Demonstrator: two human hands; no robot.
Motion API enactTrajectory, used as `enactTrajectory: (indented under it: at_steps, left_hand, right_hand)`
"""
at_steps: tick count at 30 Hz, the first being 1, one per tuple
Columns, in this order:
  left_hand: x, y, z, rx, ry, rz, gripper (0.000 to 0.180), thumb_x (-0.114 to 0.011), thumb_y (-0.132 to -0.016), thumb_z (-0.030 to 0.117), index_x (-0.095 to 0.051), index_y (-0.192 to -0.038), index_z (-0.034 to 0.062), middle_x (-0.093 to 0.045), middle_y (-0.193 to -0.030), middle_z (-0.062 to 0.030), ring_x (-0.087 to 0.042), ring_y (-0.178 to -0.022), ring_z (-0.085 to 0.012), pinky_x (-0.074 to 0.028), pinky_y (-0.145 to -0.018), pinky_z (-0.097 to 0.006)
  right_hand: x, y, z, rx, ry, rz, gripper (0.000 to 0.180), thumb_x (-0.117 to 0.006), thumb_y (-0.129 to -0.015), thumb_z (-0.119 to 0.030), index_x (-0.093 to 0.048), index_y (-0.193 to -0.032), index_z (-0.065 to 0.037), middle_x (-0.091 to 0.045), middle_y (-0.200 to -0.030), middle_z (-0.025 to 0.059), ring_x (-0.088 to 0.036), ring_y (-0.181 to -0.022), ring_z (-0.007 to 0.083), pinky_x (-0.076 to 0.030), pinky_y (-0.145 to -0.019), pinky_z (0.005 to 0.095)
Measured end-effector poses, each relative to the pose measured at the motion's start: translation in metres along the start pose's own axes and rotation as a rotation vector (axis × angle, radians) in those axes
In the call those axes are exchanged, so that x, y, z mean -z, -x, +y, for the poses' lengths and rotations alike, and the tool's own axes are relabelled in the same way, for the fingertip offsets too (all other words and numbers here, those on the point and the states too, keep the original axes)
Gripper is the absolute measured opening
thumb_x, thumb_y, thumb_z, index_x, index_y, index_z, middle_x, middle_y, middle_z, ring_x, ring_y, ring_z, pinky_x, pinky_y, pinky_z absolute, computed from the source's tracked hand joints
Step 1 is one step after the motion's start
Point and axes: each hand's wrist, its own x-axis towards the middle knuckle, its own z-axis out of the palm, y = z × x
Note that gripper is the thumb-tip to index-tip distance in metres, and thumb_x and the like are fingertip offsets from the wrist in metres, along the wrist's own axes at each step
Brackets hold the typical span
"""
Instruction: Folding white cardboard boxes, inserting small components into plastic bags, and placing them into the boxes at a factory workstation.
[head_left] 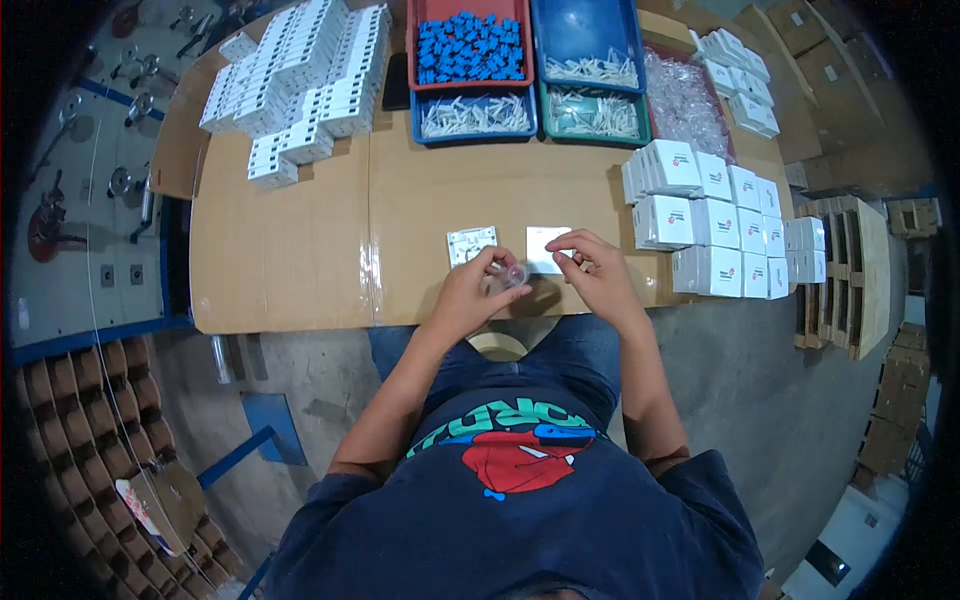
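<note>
My left hand [468, 296] is closed on a small clear plastic bag [516, 276] with something pinkish showing in it. My right hand [604, 280] has thumb and forefinger pinched together over the right part of a flat white square piece [540, 238]. Whether those fingertips grip something small is too fine to make out. Just beyond my left fingers a white square plate with holes and ridges [468, 243] lies on the cardboard-covered table [300, 255].
Stacked white blocks [300, 75] rise at the far left, beside a dark flat object [397, 82]. Trays at the back hold blue pieces [470, 48], small white parts [475, 117] and clear plastic bags [685, 100]. White boxes [710, 225] stand stacked at the right, near wooden pallets [845, 275].
</note>
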Motion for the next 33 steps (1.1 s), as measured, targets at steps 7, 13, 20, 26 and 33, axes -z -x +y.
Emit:
enactTrajectory:
  at_steps: [7,13,20,26,33]
  left_hand:
    - [-0.014,0.016,-0.061,-0.117,-0.031,0.191,0.045,-0.088,-0.081,0.018,-0.061,-0.113,0.0020,-0.072,-0.103,-0.0112,-0.070,-0.096,-0.0214,-0.055,-0.086,-0.035]
    - [-0.009,0.016,-0.090,-0.198,-0.132,0.513,0.048,-0.088,-0.078,0.012,-0.061,-0.116,0.0017,-0.068,-0.103,-0.0105,-0.065,-0.100,-0.0280,-0.053,-0.087,-0.040]
    - [-0.005,0.012,-0.131,-0.097,-0.121,0.643,0.047,-0.089,-0.077,0.014,-0.062,-0.114,0.0021,-0.065,-0.104,-0.0119,-0.062,-0.098,-0.0276,-0.051,-0.088,-0.039]
    - [-0.005,0.017,-0.142,-0.042,-0.124,0.701,0.047,-0.090,-0.076,0.018,-0.062,-0.110,0.0021,-0.063,-0.099,-0.0123,-0.060,-0.093,-0.0293,-0.050,-0.084,-0.040]
    - [-0.002,0.017,-0.124,-0.087,-0.312,0.658,0.044,-0.088,-0.077,0.011,-0.060,-0.110,0.0011,-0.063,-0.099,-0.0120,-0.063,-0.094,-0.0267,-0.052,-0.086,-0.038]
  right_hand:
    - [0.045,-0.047,0.020,-0.160,0.432,-0.079,0.030,-0.068,-0.096,-0.024,-0.072,-0.117,-0.002,-0.073,-0.109,0.0165,-0.070,-0.085,0.0297,-0.056,-0.078,0.0386]
    - [0.090,-0.127,0.041,-0.132,0.471,0.099,0.029,-0.068,-0.093,-0.024,-0.074,-0.113,-0.004,-0.074,-0.104,0.0217,-0.071,-0.100,0.0384,-0.055,-0.088,0.0448]
    - [0.117,-0.259,0.085,0.078,0.550,0.413,0.017,-0.069,-0.088,-0.009,-0.073,-0.103,-0.002,-0.075,-0.099,0.0198,-0.073,-0.094,0.0351,-0.057,-0.082,0.0415]
    - [0.112,-0.326,0.095,0.240,0.856,0.355,0.025,-0.071,-0.081,-0.007,-0.070,-0.106,-0.010,-0.068,-0.101,0.0144,-0.066,-0.104,0.0364,-0.053,-0.086,0.0497]
    - [0.123,-0.351,0.090,0.273,0.995,0.083,0.036,-0.072,-0.079,-0.007,-0.068,-0.114,-0.013,-0.065,-0.111,0.0123,-0.064,-0.112,0.0365,-0.057,-0.090,0.0498]
